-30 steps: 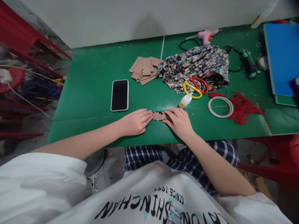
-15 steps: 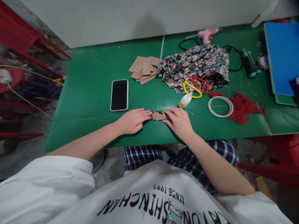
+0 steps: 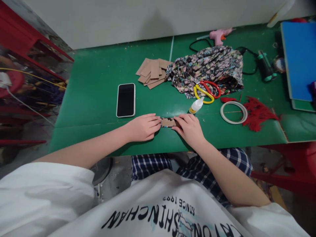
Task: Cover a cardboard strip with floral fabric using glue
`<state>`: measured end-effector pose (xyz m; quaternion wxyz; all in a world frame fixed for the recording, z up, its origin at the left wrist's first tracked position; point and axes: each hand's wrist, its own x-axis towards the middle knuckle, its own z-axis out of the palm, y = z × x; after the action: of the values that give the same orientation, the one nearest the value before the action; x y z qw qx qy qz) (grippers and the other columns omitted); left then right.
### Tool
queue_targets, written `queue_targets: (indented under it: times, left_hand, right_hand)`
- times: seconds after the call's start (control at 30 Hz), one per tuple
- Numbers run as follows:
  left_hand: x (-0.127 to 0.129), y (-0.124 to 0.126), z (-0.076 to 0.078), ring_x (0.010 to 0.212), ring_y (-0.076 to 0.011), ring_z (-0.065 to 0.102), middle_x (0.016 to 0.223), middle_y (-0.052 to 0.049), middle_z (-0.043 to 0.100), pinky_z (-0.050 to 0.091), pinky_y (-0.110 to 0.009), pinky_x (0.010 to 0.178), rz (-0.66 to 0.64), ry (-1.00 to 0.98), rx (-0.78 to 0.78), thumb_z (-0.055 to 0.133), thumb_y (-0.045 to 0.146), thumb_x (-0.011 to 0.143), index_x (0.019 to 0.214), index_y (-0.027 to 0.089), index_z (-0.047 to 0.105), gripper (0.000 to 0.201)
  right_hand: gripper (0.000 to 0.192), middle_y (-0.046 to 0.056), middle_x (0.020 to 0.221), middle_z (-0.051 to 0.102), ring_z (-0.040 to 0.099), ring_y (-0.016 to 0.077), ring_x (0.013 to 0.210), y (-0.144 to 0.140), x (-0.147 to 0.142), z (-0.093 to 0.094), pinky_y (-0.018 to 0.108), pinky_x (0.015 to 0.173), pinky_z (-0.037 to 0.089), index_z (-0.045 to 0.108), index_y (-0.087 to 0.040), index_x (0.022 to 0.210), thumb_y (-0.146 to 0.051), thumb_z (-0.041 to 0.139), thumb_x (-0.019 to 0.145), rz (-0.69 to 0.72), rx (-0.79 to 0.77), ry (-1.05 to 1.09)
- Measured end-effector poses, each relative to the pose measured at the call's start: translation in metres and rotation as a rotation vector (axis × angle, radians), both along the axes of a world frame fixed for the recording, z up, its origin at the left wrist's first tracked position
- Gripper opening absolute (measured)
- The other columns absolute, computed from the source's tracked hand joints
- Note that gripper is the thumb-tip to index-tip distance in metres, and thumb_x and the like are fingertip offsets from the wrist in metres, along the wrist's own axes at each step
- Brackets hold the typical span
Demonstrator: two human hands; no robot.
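Observation:
A small cardboard strip (image 3: 168, 122) edged with dark floral fabric lies on the green table near its front edge. My left hand (image 3: 145, 127) presses on its left end, fingers closed over it. At the other end, my right hand (image 3: 189, 128) grips the strip between thumb and fingers. Both ends are hidden under my fingers; bare brown card shows in the middle, with fabric along the long edges. Just beyond my right hand is a white glue bottle (image 3: 197, 105) with a yellow label, tilted on its side. Scissors (image 3: 207, 92) with red and yellow handles lie behind it.
A phone (image 3: 125, 100) lies left of several cardboard pieces (image 3: 154, 72). Crumpled floral fabric (image 3: 209, 67) is behind the scissors. A tape roll (image 3: 233, 113) and red scraps (image 3: 259, 113) sit to the right. Farther back are a pink glue gun (image 3: 219, 36) and a blue board (image 3: 298, 61).
My left hand has shifted slightly, its thumb now tucked from sight and its forearm a little lower. The right hand keeps its hold on the strip's end.

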<state>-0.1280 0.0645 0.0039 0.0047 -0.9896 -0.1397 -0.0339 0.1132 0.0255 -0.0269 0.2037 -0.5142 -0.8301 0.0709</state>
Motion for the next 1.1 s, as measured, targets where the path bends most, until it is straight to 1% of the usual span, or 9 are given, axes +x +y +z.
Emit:
queue_targets:
  times: [0.17,0.3,0.4,0.5,0.63,0.7,0.83,0.97,1.1]
  left_hand:
    - [0.011,-0.004,0.005,0.105,-0.0247,0.057,0.107,-0.014,0.064,0.042,-0.041,0.098,0.036,0.02,0.052,0.044,0.026,0.085,0.098,0.01,0.062,0.027]
    - [0.017,-0.015,0.003,0.101,-0.0252,0.059,0.104,-0.016,0.065,0.045,-0.04,0.093,0.143,-0.027,0.096,0.045,0.028,0.085,0.097,0.007,0.063,0.029]
    - [0.02,-0.03,0.001,0.107,-0.026,0.057,0.112,-0.017,0.062,0.043,-0.041,0.096,0.277,-0.032,0.085,0.044,0.025,0.085,0.104,0.004,0.06,0.032]
    - [0.022,-0.046,0.0,0.118,-0.0283,0.048,0.123,-0.019,0.055,0.038,-0.043,0.101,0.453,-0.035,0.031,0.041,0.029,0.088,0.117,0.002,0.053,0.041]
    - [0.025,-0.059,-0.002,0.133,-0.0306,0.025,0.141,-0.023,0.031,0.028,-0.045,0.107,0.752,-0.079,-0.051,0.038,0.043,0.089,0.135,-0.001,0.031,0.064]
    - [0.029,-0.06,-0.005,0.135,-0.032,0.019,0.143,-0.024,0.024,0.024,-0.048,0.108,0.834,-0.075,-0.094,0.035,0.051,0.088,0.138,-0.001,0.023,0.073]
    - [0.043,-0.062,-0.012,0.135,-0.0333,0.017,0.144,-0.024,0.021,0.018,-0.051,0.108,0.867,-0.02,-0.143,0.031,0.061,0.086,0.138,0.0,0.024,0.081]
    - [0.061,-0.071,-0.016,0.136,-0.0337,0.013,0.145,-0.024,0.018,0.013,-0.053,0.109,0.867,-0.029,-0.117,0.031,0.062,0.085,0.138,-0.001,0.023,0.083]
    - [0.073,-0.08,-0.015,0.137,-0.0323,0.011,0.146,-0.021,0.019,0.014,-0.052,0.109,0.77,-0.128,-0.125,0.033,0.058,0.087,0.139,0.003,0.021,0.077]
  right_hand:
    - [0.038,0.01,0.104,0.06,0.049,0.0235,0.097,0.0,0.0,0.0,0.037,0.082,0.038,0.058,-0.016,0.113,-0.039,0.054,0.083,0.001,-0.002,0.006]
    - [0.038,0.009,0.104,0.06,0.049,0.0232,0.097,0.0,0.001,0.0,0.036,0.082,0.038,0.058,-0.016,0.112,-0.04,0.053,0.083,0.002,0.0,0.003]
    - [0.038,0.01,0.104,0.06,0.05,0.0234,0.096,0.0,0.001,0.001,0.036,0.081,0.038,0.059,-0.016,0.112,-0.04,0.054,0.083,-0.004,0.007,0.004]
    - [0.038,0.01,0.104,0.061,0.05,0.0239,0.095,0.0,0.0,0.0,0.036,0.079,0.039,0.059,-0.016,0.111,-0.04,0.054,0.083,-0.005,0.017,0.007]
    - [0.038,0.01,0.105,0.061,0.05,0.0244,0.096,0.0,0.0,-0.002,0.037,0.079,0.039,0.058,-0.017,0.112,-0.041,0.054,0.083,-0.001,0.014,0.008]
    - [0.038,0.01,0.105,0.061,0.05,0.0243,0.096,0.0,0.0,-0.002,0.037,0.079,0.039,0.058,-0.017,0.112,-0.041,0.054,0.083,-0.004,0.015,0.009]
    - [0.038,0.01,0.103,0.061,0.05,0.0239,0.095,0.0,0.001,-0.002,0.037,0.079,0.039,0.059,-0.016,0.111,-0.04,0.054,0.082,0.002,0.03,0.014]
    - [0.038,0.009,0.104,0.061,0.05,0.0241,0.095,0.0,0.001,-0.002,0.037,0.08,0.04,0.058,-0.016,0.112,-0.039,0.055,0.082,0.002,0.027,0.023]
    - [0.036,0.01,0.104,0.06,0.05,0.0249,0.097,0.0,0.001,-0.003,0.038,0.081,0.04,0.058,-0.017,0.112,-0.038,0.054,0.083,0.005,0.01,0.047]
